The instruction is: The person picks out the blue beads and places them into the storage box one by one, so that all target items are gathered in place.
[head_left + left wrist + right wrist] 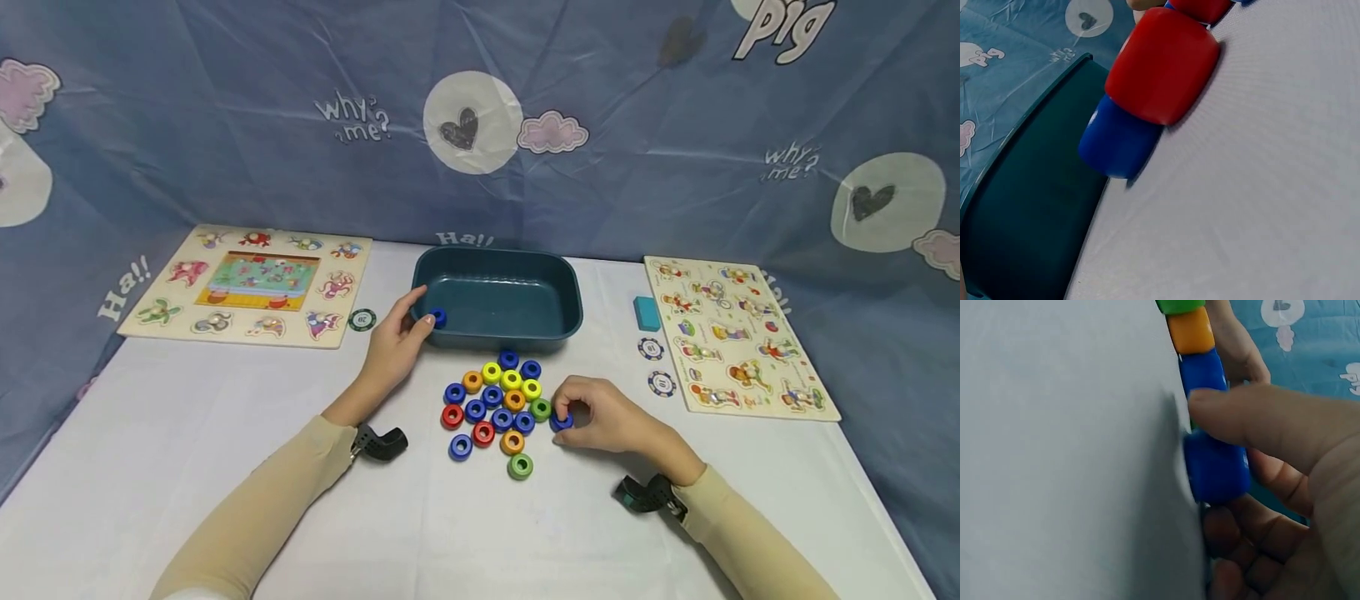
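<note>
My right hand (603,417) pinches a blue ring bead (561,422) between thumb and index finger, at the right side of a cluster of beads. Close up in the right wrist view, the thumb (1229,415) lies on this bead's edge. At the left end of a dark teal tray (498,342), my left hand (393,346) holds the wall, thumb at the near corner. Beside that thumb tip is another blue bead (439,317), overlapping the tray's near left corner. Red beads (452,417), yellow beads (511,380), green beads (521,466), orange beads (512,442) and more blue ones lie before the tray.
An animal puzzle board (258,287) lies at the left, with a poker chip (362,320) beside it. To the right are a figure puzzle board (738,337), a turquoise block (647,314) and two chips (651,349). A printed blue cloth (300,167) hangs behind.
</note>
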Tool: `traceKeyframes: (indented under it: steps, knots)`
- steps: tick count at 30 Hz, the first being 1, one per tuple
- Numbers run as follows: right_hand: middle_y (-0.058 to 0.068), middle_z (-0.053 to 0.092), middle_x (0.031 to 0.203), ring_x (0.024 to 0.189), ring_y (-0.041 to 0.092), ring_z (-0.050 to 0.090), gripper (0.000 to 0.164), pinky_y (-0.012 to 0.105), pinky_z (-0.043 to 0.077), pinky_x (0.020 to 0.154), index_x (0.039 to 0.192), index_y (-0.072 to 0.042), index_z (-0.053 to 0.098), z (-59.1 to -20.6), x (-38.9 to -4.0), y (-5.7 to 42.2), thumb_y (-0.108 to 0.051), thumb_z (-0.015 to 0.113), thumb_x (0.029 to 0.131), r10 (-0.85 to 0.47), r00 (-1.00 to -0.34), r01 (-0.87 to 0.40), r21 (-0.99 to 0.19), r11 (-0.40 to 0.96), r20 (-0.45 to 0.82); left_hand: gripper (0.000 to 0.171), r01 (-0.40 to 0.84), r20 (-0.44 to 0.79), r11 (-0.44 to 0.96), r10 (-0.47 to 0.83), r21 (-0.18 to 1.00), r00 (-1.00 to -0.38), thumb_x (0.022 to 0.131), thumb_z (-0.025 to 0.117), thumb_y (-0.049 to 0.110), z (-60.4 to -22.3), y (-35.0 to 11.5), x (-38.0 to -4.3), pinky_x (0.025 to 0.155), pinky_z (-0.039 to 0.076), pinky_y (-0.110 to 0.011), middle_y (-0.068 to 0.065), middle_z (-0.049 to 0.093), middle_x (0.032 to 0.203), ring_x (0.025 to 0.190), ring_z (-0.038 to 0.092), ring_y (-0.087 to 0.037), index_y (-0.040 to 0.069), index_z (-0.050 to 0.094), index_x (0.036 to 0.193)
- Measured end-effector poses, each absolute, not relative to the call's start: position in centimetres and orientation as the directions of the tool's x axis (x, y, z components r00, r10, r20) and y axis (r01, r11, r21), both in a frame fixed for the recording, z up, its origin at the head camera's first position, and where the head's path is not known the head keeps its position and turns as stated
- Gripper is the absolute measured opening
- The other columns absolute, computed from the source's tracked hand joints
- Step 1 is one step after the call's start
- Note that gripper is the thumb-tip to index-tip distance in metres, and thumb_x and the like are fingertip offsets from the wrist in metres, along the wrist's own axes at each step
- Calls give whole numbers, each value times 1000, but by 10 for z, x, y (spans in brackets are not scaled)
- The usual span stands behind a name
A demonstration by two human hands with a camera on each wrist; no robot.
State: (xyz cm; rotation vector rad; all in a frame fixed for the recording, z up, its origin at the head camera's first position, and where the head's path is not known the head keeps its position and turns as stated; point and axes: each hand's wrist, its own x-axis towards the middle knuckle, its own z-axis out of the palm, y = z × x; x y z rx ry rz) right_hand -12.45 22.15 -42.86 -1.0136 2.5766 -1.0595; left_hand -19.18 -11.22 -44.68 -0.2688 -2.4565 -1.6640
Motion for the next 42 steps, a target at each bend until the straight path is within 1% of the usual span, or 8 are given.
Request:
traceKeyframes:
  steps: [8, 11, 14, 16, 25, 30, 34, 42]
  knots:
    - [-7, 61, 85, 76, 9, 54, 25, 23, 47, 70, 83, -19, 63, -419, -128, 225, -8, 82, 70, -663, -747, -513, -676, 529, 47, 51, 227, 218, 331, 67, 916, -974, 99, 55, 22, -444, -113, -192, 108, 40, -43, -9, 37, 155, 139, 41, -26, 15, 41, 147]
    - [-6, 63, 84, 72, 8, 58, 23, 25, 52, 66, 84, -17, 64, -410, -130, 227, -7, 80, 72, -643, -765, -486, -696, 529, 45, 50, 212, 206, 342, 54, 915, -977, 98, 55, 20, -436, -110, -187, 87, 48, -28, -14, 56, 134, 109, 60, -17, 14, 42, 147]
    - [-4, 66, 84, 72, 6, 61, 21, 27, 55, 66, 86, -15, 66, -395, -136, 225, -6, 80, 73, -629, -773, -492, -704, 511, 84, 50, 210, 211, 371, 39, 905, -977, 98, 56, 20, -437, -110, -186, 64, 36, -22, -11, 54, 91, 71, 45, -9, 15, 44, 146]
    - [-3, 67, 85, 73, 6, 63, 19, 27, 56, 67, 87, -14, 67, -384, -143, 219, -6, 80, 75, -627, -768, -523, -691, 499, 129, 49, 226, 232, 381, 32, 896, -972, 97, 57, 23, -442, -111, -188, 59, 31, -23, -7, 48, 84, 63, 34, -9, 17, 45, 145]
    - [4, 70, 91, 74, 12, 65, 16, 27, 55, 67, 94, -8, 70, -355, -199, 150, -13, 78, 81, -562, -783, -584, -627, 515, 267, 50, 241, 245, 381, 39, 893, -969, 97, 57, 25, -448, -112, -191, 61, 33, -22, -15, 52, 92, 69, 39, -13, 20, 45, 145]
    - [6, 71, 96, 75, 16, 66, 17, 28, 54, 67, 97, -9, 70, -363, -235, 112, -17, 76, 83, -492, -839, -514, -639, 573, 234, 50, 252, 247, 347, 58, 903, -967, 98, 57, 24, -449, -110, -192, 87, 50, -27, -16, 57, 132, 106, 59, -19, 19, 44, 146]
    - [6, 71, 99, 78, 17, 66, 17, 29, 54, 71, 98, -8, 71, -373, -255, 90, -18, 76, 84, -464, -861, -477, -649, 593, 209, 50, 254, 243, 328, 75, 910, -967, 99, 55, 25, -450, -109, -193, 103, 46, -40, -10, 42, 152, 132, 50, -23, 17, 43, 146]
    - [7, 71, 98, 87, 18, 70, 17, 28, 56, 76, 95, -7, 71, -394, -274, 67, -17, 77, 83, -454, -880, -434, -622, 652, 139, 49, 267, 260, 343, 66, 901, -963, 98, 55, 24, -448, -113, -192, 69, 44, -18, -13, 52, 140, 94, 57, -19, 16, 44, 146]
